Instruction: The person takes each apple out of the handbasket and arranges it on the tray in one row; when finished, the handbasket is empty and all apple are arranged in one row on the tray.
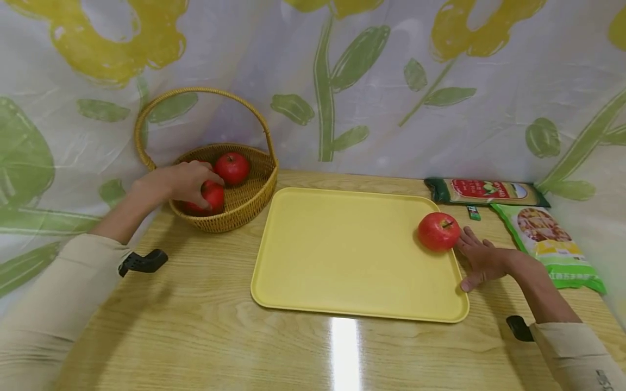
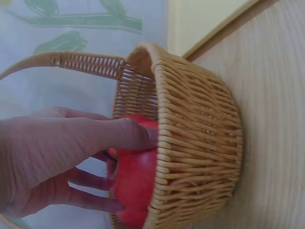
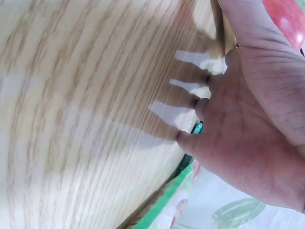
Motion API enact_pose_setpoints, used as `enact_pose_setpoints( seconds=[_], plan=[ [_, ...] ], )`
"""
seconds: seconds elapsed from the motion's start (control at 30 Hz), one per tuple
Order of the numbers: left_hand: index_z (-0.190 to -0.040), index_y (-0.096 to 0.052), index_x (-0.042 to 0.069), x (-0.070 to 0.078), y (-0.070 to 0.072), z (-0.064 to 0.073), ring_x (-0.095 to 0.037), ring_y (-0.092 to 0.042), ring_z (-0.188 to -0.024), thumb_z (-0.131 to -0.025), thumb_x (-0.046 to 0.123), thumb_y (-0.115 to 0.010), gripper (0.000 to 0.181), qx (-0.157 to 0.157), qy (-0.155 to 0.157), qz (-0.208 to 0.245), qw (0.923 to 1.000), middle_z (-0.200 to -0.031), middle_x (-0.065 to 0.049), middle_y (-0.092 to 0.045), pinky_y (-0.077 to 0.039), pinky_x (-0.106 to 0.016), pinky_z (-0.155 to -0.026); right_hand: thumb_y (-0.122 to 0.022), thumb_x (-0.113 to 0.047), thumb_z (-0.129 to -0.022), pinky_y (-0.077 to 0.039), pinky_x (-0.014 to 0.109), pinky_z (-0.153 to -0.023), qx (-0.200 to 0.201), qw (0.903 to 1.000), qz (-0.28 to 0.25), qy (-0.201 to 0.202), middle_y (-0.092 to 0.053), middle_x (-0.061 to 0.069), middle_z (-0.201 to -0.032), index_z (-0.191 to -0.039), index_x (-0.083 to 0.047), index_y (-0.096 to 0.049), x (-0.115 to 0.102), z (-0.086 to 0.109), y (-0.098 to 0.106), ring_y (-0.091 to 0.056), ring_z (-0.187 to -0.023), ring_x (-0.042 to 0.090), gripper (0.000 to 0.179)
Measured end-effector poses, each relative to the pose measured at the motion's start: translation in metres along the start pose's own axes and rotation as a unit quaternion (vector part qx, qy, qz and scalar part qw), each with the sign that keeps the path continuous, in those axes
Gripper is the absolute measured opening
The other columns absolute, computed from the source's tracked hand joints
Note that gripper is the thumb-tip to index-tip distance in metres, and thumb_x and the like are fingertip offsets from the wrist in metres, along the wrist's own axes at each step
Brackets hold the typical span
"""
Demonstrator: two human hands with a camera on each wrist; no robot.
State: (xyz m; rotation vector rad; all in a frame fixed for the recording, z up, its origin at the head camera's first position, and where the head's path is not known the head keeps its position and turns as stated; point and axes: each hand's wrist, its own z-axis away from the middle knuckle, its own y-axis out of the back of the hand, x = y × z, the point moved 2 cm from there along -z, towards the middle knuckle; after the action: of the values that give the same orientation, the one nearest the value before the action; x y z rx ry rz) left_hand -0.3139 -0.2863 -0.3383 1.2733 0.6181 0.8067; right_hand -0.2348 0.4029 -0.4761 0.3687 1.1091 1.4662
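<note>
At the left, my left hand [image 1: 188, 182] reaches over the rim of a wicker basket [image 1: 246, 212] and grips a red apple [image 2: 138, 179] inside it, thumb on one side and fingers spread round the other. A second apple [image 1: 232, 168] lies deeper in the basket, and a bit of red shows behind the hand. Across the table, my right hand [image 1: 484, 262] rests at the right edge of a yellow tray [image 1: 352, 255], thumb at the rim and fingers extended. Just beside its fingers, another red apple [image 1: 438, 232] sits on the tray's right side.
Behind the tray's right corner lies a dark green packet [image 1: 489, 192], with a small green sachet [image 1: 473, 213] in front of it. A green and white food bag [image 1: 552, 244] lies to the right of my right hand. A flower-printed curtain [image 1: 371, 108] hangs behind the wooden table [image 1: 220, 336].
</note>
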Motion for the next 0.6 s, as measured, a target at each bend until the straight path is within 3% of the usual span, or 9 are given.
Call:
enact_pose_setpoints(
  seconds=[0.4,0.6],
  plan=[
    [-0.13,-0.072,0.002,0.011,0.018,0.002,-0.027,-0.061,-0.088,-0.072,0.022,-0.094,0.065,0.038,-0.022,0.015,0.9989,-0.116,-0.02,-0.065,-0.053,-0.047,-0.081,-0.087,-0.067,-0.07,0.005,0.085,-0.115,-0.002,1.0,0.001,0.005,0.018,0.029,-0.172,-0.168,-0.008,0.004,0.003,-0.002,0.001,0.025,-0.157,0.052,0.147],
    [-0.128,-0.074,0.007,0.018,0.026,0.002,-0.027,-0.061,-0.095,-0.071,0.024,-0.094,0.063,0.065,-0.04,0.031,0.9966,-0.116,-0.017,-0.066,-0.053,-0.044,-0.082,-0.088,-0.065,-0.07,0.005,0.085,-0.115,-0.003,1.0,-0.002,0.003,0.017,0.03,-0.172,-0.168,-0.006,0.004,0.003,-0.002,-0.001,0.025,-0.157,0.052,0.147]
  ],
)
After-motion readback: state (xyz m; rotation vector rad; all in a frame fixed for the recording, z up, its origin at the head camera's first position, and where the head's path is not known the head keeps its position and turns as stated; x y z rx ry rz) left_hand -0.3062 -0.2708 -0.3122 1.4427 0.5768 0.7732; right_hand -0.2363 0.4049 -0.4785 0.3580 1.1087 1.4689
